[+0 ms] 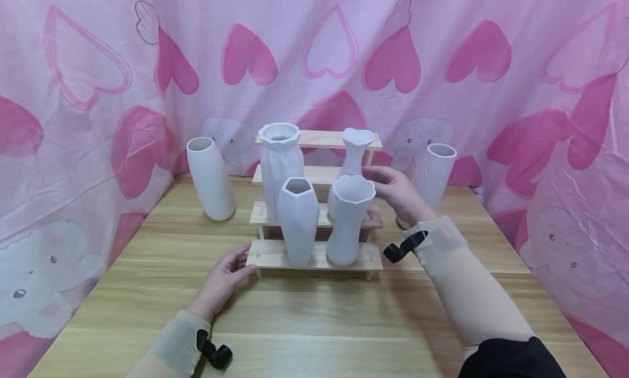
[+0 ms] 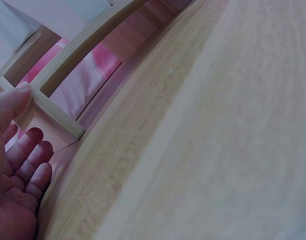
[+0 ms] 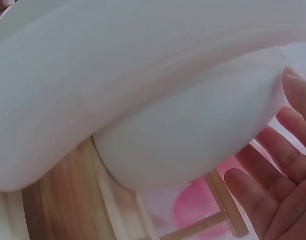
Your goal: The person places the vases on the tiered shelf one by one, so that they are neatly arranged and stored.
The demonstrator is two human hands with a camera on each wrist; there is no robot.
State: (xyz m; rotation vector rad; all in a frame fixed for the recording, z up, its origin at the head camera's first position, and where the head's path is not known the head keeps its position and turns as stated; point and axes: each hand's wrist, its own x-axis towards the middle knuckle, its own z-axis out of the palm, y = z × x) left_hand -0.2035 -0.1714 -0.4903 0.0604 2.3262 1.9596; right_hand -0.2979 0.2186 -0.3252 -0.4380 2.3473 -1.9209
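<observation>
A stepped wooden display stand [image 1: 277, 253] carries several white vases. My left hand [image 1: 227, 278] holds its lowest step at the front left corner, thumb [image 2: 14, 102] on the step's end and fingers beside the leg. On the second step, at the right, is a flared-neck vase [image 1: 353, 151]; its body [image 3: 193, 120] shows in the right wrist view. My right hand [image 1: 400, 191] is beside that vase, fingers relaxed and not wrapped round it, thumb tip at its neck. Ahead of it on the lowest step stand a scalloped-rim vase [image 1: 346, 219] and a faceted vase [image 1: 298, 222].
A ruffled-rim vase [image 1: 281, 167] stands at the left of the second step. On the table [image 1: 314, 323], a smooth cylindrical vase [image 1: 211, 181] is left of the stand and a ribbed vase [image 1: 434, 173] right, behind my right wrist. A pink heart-print curtain [image 1: 314, 55] surrounds the table.
</observation>
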